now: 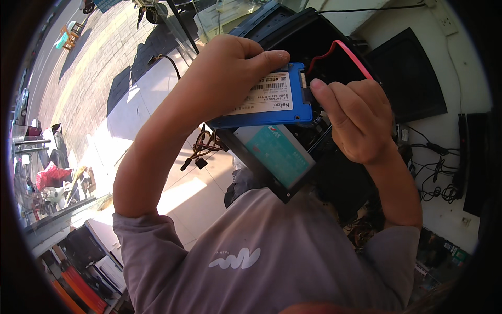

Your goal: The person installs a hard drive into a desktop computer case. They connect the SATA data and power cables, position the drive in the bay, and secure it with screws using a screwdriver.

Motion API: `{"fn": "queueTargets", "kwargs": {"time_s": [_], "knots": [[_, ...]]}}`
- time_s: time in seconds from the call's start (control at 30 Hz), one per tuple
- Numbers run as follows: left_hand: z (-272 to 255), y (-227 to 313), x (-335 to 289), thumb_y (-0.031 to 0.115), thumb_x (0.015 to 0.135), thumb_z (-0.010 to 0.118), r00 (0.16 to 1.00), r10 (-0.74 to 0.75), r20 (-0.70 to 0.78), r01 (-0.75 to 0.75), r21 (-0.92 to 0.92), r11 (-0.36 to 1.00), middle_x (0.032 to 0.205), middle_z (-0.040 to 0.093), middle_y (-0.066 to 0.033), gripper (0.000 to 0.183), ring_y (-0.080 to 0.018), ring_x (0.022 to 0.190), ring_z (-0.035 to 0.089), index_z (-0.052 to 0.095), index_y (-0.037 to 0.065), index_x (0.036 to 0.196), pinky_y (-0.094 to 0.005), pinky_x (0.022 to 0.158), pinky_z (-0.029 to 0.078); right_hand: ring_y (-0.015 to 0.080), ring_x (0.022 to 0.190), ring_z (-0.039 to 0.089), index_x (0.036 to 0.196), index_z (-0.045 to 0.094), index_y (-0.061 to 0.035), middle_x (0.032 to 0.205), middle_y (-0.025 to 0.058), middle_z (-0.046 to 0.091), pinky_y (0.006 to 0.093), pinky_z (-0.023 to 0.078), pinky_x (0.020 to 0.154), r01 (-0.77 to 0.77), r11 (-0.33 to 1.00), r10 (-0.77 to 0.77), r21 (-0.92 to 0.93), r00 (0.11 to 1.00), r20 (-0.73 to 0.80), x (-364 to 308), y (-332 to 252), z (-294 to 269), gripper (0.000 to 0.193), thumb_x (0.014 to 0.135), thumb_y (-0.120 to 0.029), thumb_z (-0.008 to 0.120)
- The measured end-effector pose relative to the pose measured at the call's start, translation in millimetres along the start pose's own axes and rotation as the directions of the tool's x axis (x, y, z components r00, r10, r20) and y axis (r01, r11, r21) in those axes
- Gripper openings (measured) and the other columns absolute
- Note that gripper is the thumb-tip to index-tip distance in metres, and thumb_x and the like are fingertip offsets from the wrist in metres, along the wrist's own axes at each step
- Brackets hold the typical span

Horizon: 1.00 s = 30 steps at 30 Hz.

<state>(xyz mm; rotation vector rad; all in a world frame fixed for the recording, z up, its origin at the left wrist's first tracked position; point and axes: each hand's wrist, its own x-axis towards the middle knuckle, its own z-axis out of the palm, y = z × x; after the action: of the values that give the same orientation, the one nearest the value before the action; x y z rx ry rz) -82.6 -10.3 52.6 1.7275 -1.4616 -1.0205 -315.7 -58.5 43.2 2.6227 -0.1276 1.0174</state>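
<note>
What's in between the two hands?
In the head view, a flat blue drive with a white label: the left hand holds it, and its metal contacts face the right hand.

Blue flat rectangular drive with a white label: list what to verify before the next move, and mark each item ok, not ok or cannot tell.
1. Flat blue rectangular drive with a white label held in the left grip: ok.
2. Gold-coloured metal contacts on the drive's right end at least partly exposed: ok.
3. Right grip near that end: ok.
4. Dark plug seated on the drive: cannot tell; the fingertips and shadow obscure the spot.
5. Flat red cable led to the drive: cannot tell; it bends behind the right grip.
6. Black connectors on the multicoloured wire bundle plugged in: not ok; they dangle loose.
</note>
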Motion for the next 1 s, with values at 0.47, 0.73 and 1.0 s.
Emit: {"fn": "queueTargets", "kwargs": {"time_s": [0.47, 0.73, 1.0], "knots": [[-85, -40, -11, 0.041, 0.096, 0.064, 0.763, 0.247, -0.597, -0.256, 0.072, 0.964, 0.081, 0.071, -0.0129, 0.045, -0.0125, 0.065, 0.064, 0.072, -0.003, 0.093, -0.0254, 0.049, 0.045, 0.0087, 0.059, 0.053, 0.116, 0.066, 0.0009, 0.078, 0.0050, 0.063, 0.0216, 0.040, 0.050, -0.555, 0.780, 0.550, 0.289, 0.828, 0.108, 13, 6, -11, 0.024, 0.094, -0.009, 0.066], [-66, -157, -30, 0.058, 0.099, 0.048, 0.971, -0.214, -0.107, 0.150, -0.426, 0.892, 0.108, 0.070, -0.0184, 0.074, -0.0230, 0.095, 0.069, 0.047, -0.005, 0.138, -0.0320, 0.082, 0.054, 0.0059, 0.067, 0.057, 0.104, 0.068, -0.0009, 0.082, 0.0038, 0.067, 0.0202, 0.044, 0.059, -0.785, 0.490, 0.747, 0.378, 0.602, 0.282, -6, 1, -28, 0.020, 0.098, -0.019, 0.064], [-39, -152, 24, 0.034, 0.095, 0.066, 0.989, -0.101, 0.104, 0.145, -0.761, 0.633, 0.122, 0.064, -0.0195, 0.076, -0.0206, 0.105, 0.064, 0.031, -0.005, 0.149, -0.0301, 0.087, 0.052, 0.0053, 0.066, 0.052, 0.103, 0.068, -0.0001, 0.077, 0.0008, 0.062, 0.0220, 0.041, 0.058, -0.779, 0.490, 0.741, 0.392, 0.609, 0.284, -7, -7, -25, 0.019, 0.097, -0.017, 0.065]]}}
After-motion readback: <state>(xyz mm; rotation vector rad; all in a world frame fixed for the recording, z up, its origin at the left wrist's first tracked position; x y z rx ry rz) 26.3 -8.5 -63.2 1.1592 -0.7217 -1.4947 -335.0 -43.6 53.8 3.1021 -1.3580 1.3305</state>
